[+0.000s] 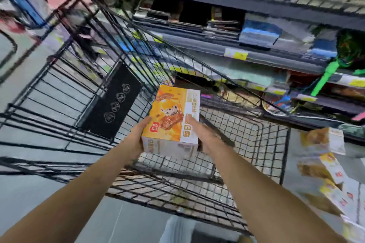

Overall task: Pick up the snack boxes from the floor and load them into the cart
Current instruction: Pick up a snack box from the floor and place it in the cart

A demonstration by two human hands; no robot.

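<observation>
An orange and white snack box (171, 118) hangs over the black wire cart (262, 144), held between both hands. My left hand (136, 140) grips its left side with the thumb on the top face. My right hand (205, 136) grips its right side, thumb on top too. The cart basket below the box shows only bare mesh. Several more snack boxes (325, 169) of the same kind lie piled on the floor at the right, blurred.
Store shelves (256, 53) stocked with goods run along the far side, close behind the cart. A black plastic child-seat flap (112, 102) stands at the cart's left end. Grey floor (39, 203) lies to the left and below. A green toy (327, 73) hangs at the right shelf.
</observation>
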